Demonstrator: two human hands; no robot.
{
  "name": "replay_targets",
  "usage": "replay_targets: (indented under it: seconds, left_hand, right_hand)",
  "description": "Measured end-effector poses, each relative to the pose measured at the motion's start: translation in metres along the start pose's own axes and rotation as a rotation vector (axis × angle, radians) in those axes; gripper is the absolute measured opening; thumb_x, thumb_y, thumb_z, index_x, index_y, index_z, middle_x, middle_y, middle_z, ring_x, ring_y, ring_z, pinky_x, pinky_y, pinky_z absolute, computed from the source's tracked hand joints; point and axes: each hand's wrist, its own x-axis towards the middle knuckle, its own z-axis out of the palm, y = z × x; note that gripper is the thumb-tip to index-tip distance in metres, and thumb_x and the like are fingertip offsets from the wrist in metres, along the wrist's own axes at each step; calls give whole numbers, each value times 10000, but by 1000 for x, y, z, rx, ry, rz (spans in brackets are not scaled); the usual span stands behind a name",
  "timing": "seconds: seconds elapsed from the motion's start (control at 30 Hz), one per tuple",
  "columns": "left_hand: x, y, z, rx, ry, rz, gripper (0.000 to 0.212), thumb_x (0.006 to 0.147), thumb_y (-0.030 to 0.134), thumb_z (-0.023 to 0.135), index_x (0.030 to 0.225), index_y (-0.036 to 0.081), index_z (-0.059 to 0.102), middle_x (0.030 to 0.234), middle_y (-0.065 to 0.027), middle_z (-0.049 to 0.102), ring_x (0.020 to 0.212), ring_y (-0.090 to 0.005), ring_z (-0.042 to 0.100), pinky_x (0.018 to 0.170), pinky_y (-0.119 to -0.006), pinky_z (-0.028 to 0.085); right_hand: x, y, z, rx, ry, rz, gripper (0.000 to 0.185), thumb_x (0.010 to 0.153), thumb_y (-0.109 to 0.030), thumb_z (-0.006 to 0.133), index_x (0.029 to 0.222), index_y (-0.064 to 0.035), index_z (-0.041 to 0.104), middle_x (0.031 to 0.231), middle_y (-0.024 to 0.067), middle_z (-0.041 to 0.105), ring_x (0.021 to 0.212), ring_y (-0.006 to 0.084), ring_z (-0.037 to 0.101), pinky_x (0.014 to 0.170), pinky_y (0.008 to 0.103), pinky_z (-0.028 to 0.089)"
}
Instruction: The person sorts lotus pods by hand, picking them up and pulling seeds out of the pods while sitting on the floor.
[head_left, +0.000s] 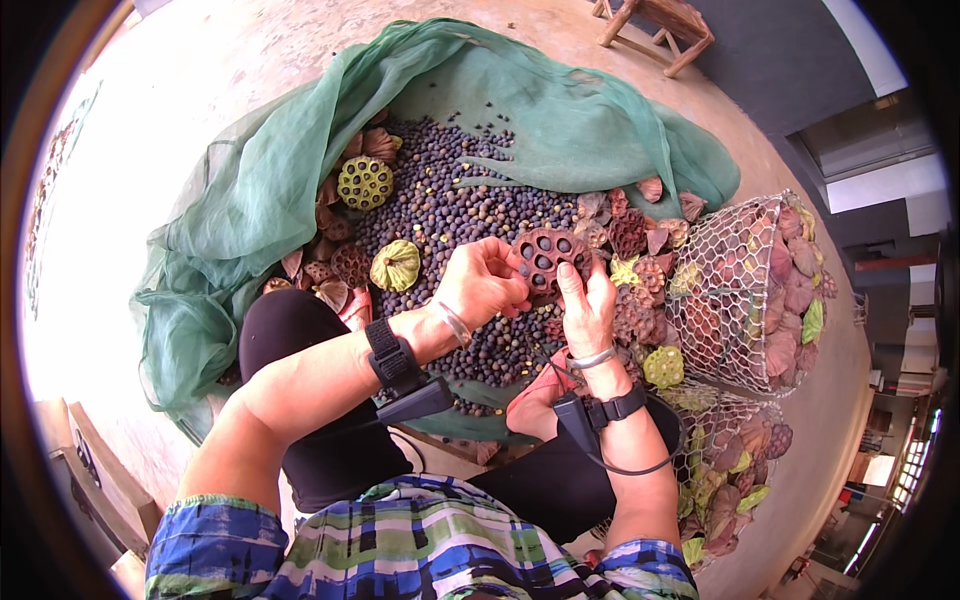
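A dark brown lotus seed pod (550, 262) with seeds in its holes faces up between my hands. My right hand (589, 300) grips its right side, thumb on the face. At the pod's left edge, my left hand (487, 277) has its fingers curled together; whether they pinch a seed is hidden. Beneath lies a spread of loose dark lotus seeds (450, 202) on green netting (517, 97). Left of my hands are a yellow-green pod lying stem side up (395, 265) and a green pod with dark seeds showing (365, 183).
Brown pods and husks (637, 315) are heaped to the right. Beyond them lie two wire-mesh baskets, an upper one (720, 292) and a lower one (720, 405), filled with pods. My knees flank the seeds. A wooden stool (660, 26) stands at the top right.
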Motion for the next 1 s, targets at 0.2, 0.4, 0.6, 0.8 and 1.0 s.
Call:
replay_targets:
  seconds: [0.2,0.4,0.6,0.8,1.0]
  left_hand:
    - [-1,8,-3,-51,-11,-61,86,739,12,541,824,2,531,659,-51,569,523,-135,581,440,-223,464]
    - [-3,15,-2,-136,15,-183,76,784,68,543,824,4,546,667,-54,567,514,-127,570,440,-223,461]
    - [-2,18,-11,250,-127,-150,158,802,126,581,893,-2,576,744,-39,602,621,-90,562,540,-208,452]
    - [6,22,-22,226,-11,56,251,794,140,609,995,-9,592,831,-32,621,752,-81,550,681,-214,439]
    - [7,16,-21,134,-89,-10,170,779,92,650,896,-30,626,745,-50,634,608,-101,584,571,-236,492]
  right_hand:
    - [1,4,-3,107,-38,91,370,887,-331,536,1035,8,543,865,22,571,753,90,497,680,236,433]
    - [1,2,-1,-51,-24,-29,357,878,-312,550,1023,15,544,870,59,590,772,140,523,716,275,438]
    - [11,9,-17,-22,114,58,430,875,-365,538,1044,30,542,862,75,604,731,143,551,665,280,458]
    - [2,-5,-11,6,-104,106,382,878,-323,544,1049,19,539,896,58,604,751,126,542,681,255,445]
    - [0,1,-12,-13,-194,14,438,858,-316,565,1129,17,477,981,101,580,895,178,539,817,296,419]
